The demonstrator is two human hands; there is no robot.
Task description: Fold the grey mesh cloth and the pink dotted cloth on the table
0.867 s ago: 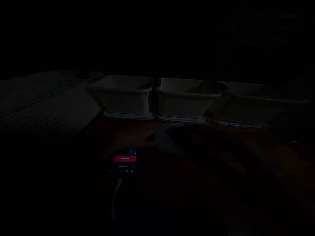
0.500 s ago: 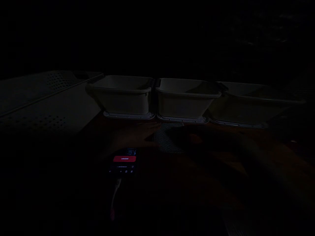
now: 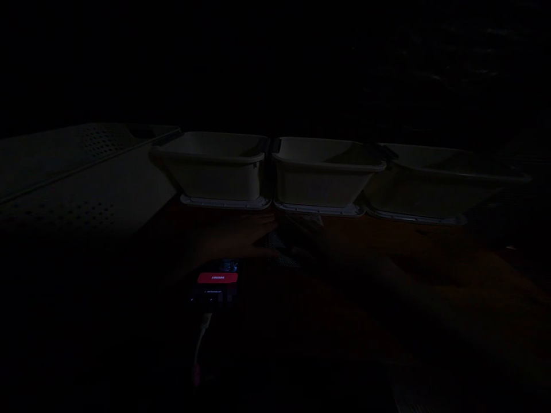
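Meshlike flat piece (image 3: 276, 241), visible between left hand (image 3: 243, 234) and right hand (image 3: 307, 236), each grip too dark to tell

Dim sorting table or similar bench; too dark to tell whether in a home or workshop. Just beyond the left hand (image 3: 239, 236) and right hand (image 3: 312, 236), three pale, rectangular, open-topped bins (image 3: 316, 188) line a reddish-brown tabletop (image 3: 430, 244); left of them stands a large, pale, perforated basket (image 3: 138, 178); nearer than the left hand lies a dark, lit phone (image 3: 217, 278) on a white cable (image 3: 200, 338).
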